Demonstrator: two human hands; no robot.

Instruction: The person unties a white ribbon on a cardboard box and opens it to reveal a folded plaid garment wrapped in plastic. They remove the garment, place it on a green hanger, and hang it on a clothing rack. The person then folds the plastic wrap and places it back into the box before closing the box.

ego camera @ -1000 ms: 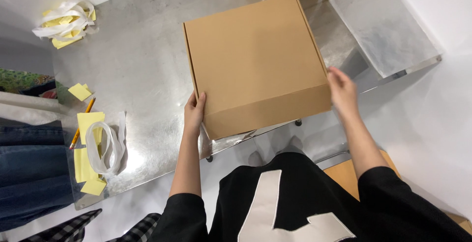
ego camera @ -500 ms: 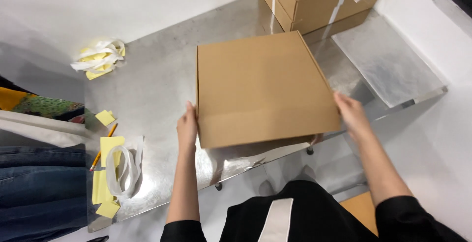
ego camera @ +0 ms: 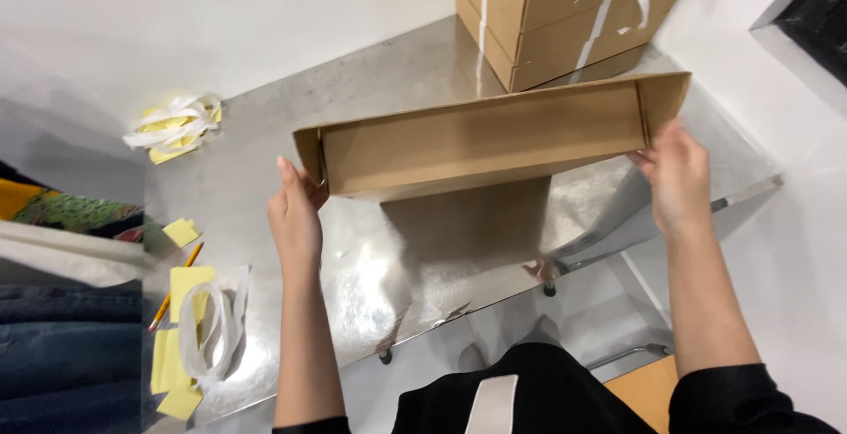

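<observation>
Flat carton (ego camera: 494, 138): raised on edge above steel table (ego camera: 265, 178), not yet set down.
Left hand (ego camera: 296, 213): fingers pressed against left end.
Right hand (ego camera: 675, 174): fingers gripping right end.

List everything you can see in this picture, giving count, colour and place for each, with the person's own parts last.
box: one, brown cardboard, held tilted above the table between both hands
stacked boxes: a pile, brown with white tape strips, far end of the table
table: one, shiny metal, centre
paper scraps: a heap, yellow and white, far left of the table
yellow sheets: several, near left edge of the table, under a loop of white strip
pencil: one, orange, beside the yellow sheets
folded cloth: several pieces, dark blue and patterned, left edge
left hand: one, on the box's left end
right hand: one, on the box's right end
</observation>
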